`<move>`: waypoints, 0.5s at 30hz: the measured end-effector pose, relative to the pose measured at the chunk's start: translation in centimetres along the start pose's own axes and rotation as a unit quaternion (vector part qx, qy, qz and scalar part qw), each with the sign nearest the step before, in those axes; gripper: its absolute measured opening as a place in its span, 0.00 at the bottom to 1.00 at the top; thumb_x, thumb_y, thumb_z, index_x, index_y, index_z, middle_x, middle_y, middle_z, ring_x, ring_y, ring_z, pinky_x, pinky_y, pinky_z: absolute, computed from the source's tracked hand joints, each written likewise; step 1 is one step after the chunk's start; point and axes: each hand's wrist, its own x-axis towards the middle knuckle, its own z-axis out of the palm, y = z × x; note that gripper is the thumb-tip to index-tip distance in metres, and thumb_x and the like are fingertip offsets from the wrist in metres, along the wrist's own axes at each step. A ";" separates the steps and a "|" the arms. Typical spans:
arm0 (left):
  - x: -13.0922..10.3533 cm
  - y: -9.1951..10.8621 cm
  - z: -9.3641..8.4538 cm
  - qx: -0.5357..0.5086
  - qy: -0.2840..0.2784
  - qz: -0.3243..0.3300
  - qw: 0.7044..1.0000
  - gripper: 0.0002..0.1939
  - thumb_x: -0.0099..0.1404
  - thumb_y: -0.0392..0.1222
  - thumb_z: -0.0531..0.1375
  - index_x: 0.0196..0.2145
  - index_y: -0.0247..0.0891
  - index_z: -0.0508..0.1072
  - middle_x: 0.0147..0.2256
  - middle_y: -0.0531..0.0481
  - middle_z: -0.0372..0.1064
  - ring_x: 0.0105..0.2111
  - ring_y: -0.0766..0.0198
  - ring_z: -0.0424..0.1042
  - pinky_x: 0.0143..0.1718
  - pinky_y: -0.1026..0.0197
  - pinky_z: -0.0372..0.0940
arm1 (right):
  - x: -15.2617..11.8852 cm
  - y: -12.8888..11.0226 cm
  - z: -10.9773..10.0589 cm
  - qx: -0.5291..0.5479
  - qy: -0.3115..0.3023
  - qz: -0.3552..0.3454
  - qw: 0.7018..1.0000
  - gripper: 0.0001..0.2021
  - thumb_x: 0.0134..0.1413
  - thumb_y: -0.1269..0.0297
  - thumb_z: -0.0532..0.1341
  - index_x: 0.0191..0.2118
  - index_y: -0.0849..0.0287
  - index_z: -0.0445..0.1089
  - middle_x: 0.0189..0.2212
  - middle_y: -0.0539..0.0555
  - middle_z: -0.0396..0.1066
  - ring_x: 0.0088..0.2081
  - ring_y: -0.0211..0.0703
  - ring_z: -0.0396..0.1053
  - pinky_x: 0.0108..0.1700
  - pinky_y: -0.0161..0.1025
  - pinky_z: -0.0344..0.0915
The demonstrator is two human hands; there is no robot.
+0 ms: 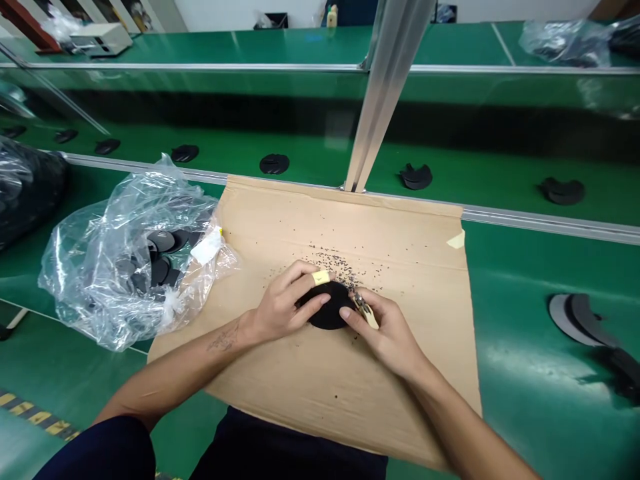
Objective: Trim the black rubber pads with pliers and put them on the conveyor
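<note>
Between my hands is a flat black disc [329, 313], held just above a sheet of brown cardboard [320, 387]. My left hand [290, 303] grips the disc's left side, thumb on top, with yellow tape wrapped round one finger. In my right hand [387, 327] is a pair of small nippers [365, 311] with pale handles, closed in the fingers. Their metal jaws meet the disc's right edge, and my right thumb rests against the disc. Small black scraps [343, 267] lie scattered on the cardboard beyond the disc.
A clear plastic bag [115, 233] holding several black discs lies at the left. Behind the cardboard, more black pieces [274, 164] sit spaced along a green belt. A metal post [380, 100] rises at the cardboard's back edge. Curved black and grey pieces [583, 320] lie at the right.
</note>
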 end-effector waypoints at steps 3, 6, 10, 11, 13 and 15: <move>-0.1 -0.1 0.1 0.045 0.028 0.048 0.997 0.15 0.70 0.38 0.60 0.53 0.38 0.72 0.40 0.46 0.71 0.40 0.62 0.71 0.40 0.60 0.70 | -0.1 -0.1 0.0 0.003 0.003 -0.005 1.000 0.10 0.60 0.56 0.60 0.33 0.57 0.68 0.29 0.49 0.66 0.33 0.41 0.63 0.38 0.37 0.61; -0.3 -0.2 0.2 0.082 0.058 0.084 0.991 0.15 0.67 0.39 0.64 0.52 0.39 0.73 0.38 0.47 0.72 0.38 0.61 0.70 0.41 0.57 0.69 | -0.2 -0.3 0.0 -0.006 0.007 -0.015 1.000 0.10 0.61 0.57 0.60 0.32 0.57 0.68 0.28 0.49 0.66 0.32 0.40 0.62 0.36 0.37 0.60; -0.1 0.0 0.3 -0.040 0.056 -0.001 0.998 0.13 0.68 0.39 0.64 0.49 0.39 0.75 0.38 0.48 0.72 0.39 0.64 0.71 0.41 0.61 0.69 | -0.2 -0.4 -0.1 -0.005 -0.002 -0.021 1.000 0.11 0.62 0.56 0.60 0.33 0.58 0.69 0.28 0.50 0.68 0.32 0.41 0.64 0.36 0.37 0.61; 0.0 0.0 0.2 -0.099 0.057 -0.051 0.992 0.11 0.68 0.39 0.63 0.48 0.38 0.76 0.39 0.48 0.72 0.40 0.65 0.72 0.41 0.63 0.69 | -0.2 -0.3 -0.2 -0.001 -0.005 -0.020 1.000 0.11 0.62 0.56 0.60 0.33 0.58 0.69 0.29 0.50 0.69 0.33 0.42 0.65 0.37 0.38 0.62; 0.2 -0.1 0.0 -0.195 0.080 -0.140 0.967 0.10 0.69 0.40 0.63 0.48 0.38 0.76 0.40 0.48 0.71 0.41 0.66 0.73 0.42 0.64 0.70 | -0.1 -0.1 -0.2 0.006 -0.006 -0.017 1.000 0.11 0.61 0.56 0.61 0.33 0.57 0.69 0.30 0.51 0.70 0.34 0.43 0.66 0.38 0.39 0.63; 0.4 -0.2 -0.2 -0.238 0.110 -0.178 0.948 0.11 0.68 0.41 0.63 0.47 0.38 0.76 0.41 0.48 0.70 0.41 0.66 0.74 0.42 0.65 0.70 | -0.1 0.1 -0.3 0.012 0.000 -0.017 1.000 0.11 0.61 0.56 0.61 0.33 0.57 0.70 0.30 0.51 0.71 0.35 0.44 0.67 0.39 0.39 0.64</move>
